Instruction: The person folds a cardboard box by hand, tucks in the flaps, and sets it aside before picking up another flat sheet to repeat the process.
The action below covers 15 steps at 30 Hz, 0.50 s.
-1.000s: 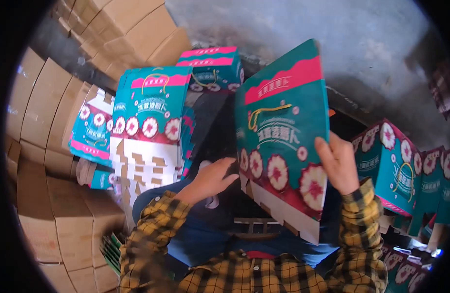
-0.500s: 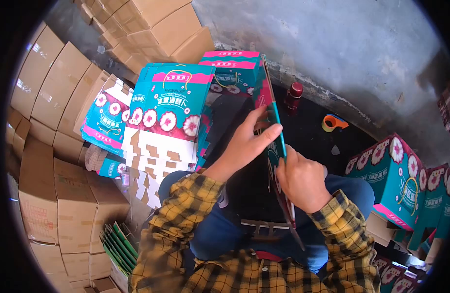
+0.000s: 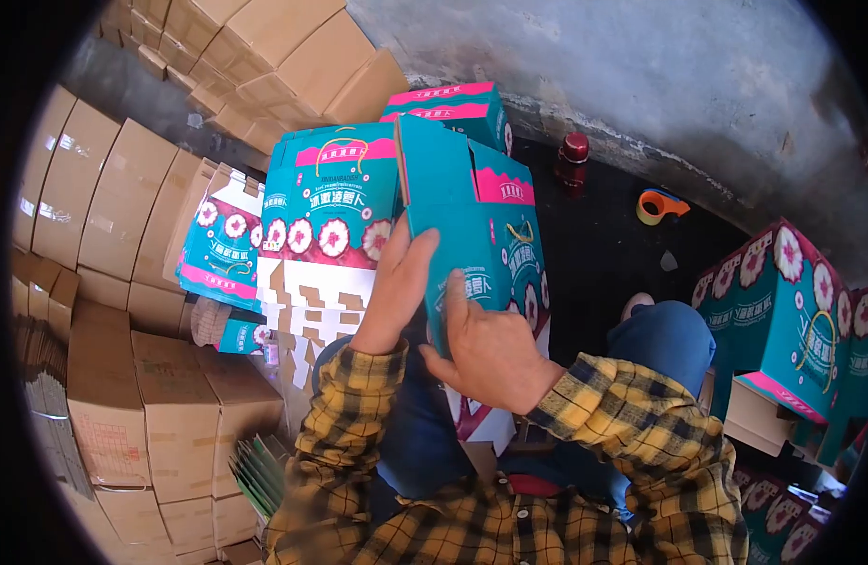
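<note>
A teal and pink printed gift box (image 3: 519, 250), partly folded into shape, stands upright before me, its top flaps raised. My left hand (image 3: 396, 292) grips its left edge, with the thumb on the near side and the fingers partly hidden behind. On the lower part of the plain teal side lies my right hand (image 3: 495, 348). Its index finger is stretched along the printed lettering and its thumb reaches round the left edge, while the other fingers are curled. The box's lower end hangs between my knees.
Flat printed box blanks (image 3: 330, 193) are stacked at left, near a folded box (image 3: 453, 99). Other folded boxes (image 3: 782, 330) stand at right. A red flask (image 3: 573, 160) and an orange tape dispenser (image 3: 658, 207) rest near the wall. Brown cartons (image 3: 114, 395) pile up at left.
The box was edge-on and has turned so its printed sides face me. Both hands have shifted left, and the right one has moved from its edge onto the teal side.
</note>
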Each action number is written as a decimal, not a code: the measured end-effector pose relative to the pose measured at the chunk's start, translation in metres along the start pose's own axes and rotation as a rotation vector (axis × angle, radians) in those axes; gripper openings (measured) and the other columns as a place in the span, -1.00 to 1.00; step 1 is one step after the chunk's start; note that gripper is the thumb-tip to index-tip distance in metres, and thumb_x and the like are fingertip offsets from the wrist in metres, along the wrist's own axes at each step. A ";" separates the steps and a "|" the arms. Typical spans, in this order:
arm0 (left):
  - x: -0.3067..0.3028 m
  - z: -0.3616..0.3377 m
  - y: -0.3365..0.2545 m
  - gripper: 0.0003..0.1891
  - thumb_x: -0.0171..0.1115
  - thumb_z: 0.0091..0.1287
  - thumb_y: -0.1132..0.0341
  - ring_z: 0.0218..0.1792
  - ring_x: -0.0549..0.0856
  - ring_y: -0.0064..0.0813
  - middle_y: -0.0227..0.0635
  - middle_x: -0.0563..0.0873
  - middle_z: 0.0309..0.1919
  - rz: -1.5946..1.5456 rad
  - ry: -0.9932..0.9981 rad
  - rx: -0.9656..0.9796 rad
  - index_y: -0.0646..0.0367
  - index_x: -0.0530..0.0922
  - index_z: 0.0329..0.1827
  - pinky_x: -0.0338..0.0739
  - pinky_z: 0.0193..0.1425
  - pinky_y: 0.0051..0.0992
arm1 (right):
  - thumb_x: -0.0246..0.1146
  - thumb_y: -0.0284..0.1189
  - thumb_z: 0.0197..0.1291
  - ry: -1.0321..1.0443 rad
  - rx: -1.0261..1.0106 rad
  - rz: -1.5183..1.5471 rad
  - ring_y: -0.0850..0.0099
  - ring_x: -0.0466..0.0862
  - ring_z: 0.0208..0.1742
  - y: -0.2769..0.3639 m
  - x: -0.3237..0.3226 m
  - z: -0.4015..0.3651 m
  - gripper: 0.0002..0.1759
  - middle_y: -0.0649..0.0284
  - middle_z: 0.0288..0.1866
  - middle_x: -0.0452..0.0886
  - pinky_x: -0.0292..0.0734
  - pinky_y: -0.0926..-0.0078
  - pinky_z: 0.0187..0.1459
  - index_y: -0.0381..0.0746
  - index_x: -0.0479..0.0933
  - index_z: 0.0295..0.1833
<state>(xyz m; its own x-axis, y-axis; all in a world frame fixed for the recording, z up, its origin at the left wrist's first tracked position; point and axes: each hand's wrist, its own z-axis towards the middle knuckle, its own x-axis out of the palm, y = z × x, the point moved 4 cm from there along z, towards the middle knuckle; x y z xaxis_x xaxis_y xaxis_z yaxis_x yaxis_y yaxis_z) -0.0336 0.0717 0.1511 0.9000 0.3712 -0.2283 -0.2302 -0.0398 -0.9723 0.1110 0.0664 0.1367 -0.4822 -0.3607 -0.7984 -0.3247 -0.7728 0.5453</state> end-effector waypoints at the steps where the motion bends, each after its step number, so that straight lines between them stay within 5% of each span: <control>1: 0.000 -0.001 -0.002 -0.59 0.08 0.53 0.33 0.13 0.60 -0.48 -0.25 0.65 0.15 -0.004 -0.040 -0.004 0.27 0.48 0.38 0.49 0.24 -0.46 | 0.32 -0.06 0.24 0.007 -0.002 0.004 0.20 0.73 -0.49 0.001 0.001 0.000 -0.01 0.00 -0.39 0.65 0.61 0.28 -0.49 -0.78 0.22 0.37; 10: -0.005 0.016 0.011 -0.68 0.19 0.56 0.25 -0.17 0.66 -0.65 -0.35 0.76 -0.10 0.142 -0.137 0.093 0.26 0.62 0.21 0.56 -0.09 -0.58 | 0.30 0.02 0.22 -0.099 0.044 0.010 0.22 0.68 -0.55 -0.005 0.030 -0.004 0.02 0.07 -0.41 0.64 0.57 0.28 -0.51 -0.73 0.25 0.40; 13: -0.005 0.022 0.019 -0.73 0.15 0.60 0.18 -0.43 0.37 -0.76 -0.55 0.52 -0.47 0.379 -0.207 0.149 0.24 0.63 -0.04 0.25 -0.40 -0.57 | 0.30 0.01 0.23 -0.056 0.046 0.007 0.27 0.66 -0.58 -0.006 0.038 -0.003 0.00 0.11 -0.48 0.63 0.58 0.30 -0.53 -0.73 0.29 0.38; 15: -0.008 0.021 0.025 -0.73 0.14 0.60 0.19 -0.45 0.38 -0.76 -0.55 0.52 -0.48 0.412 -0.241 0.136 0.24 0.62 -0.06 0.26 -0.41 -0.56 | 0.29 0.00 0.23 -0.055 0.041 0.029 0.26 0.67 -0.57 -0.007 0.039 -0.003 -0.01 0.10 -0.48 0.64 0.59 0.30 -0.53 -0.73 0.28 0.39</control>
<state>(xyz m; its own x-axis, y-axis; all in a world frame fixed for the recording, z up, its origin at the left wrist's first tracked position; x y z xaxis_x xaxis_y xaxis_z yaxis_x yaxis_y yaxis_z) -0.0546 0.0875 0.1302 0.6164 0.5545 -0.5590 -0.6099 -0.1128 -0.7844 0.0971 0.0558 0.1004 -0.5357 -0.3521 -0.7675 -0.3423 -0.7403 0.5786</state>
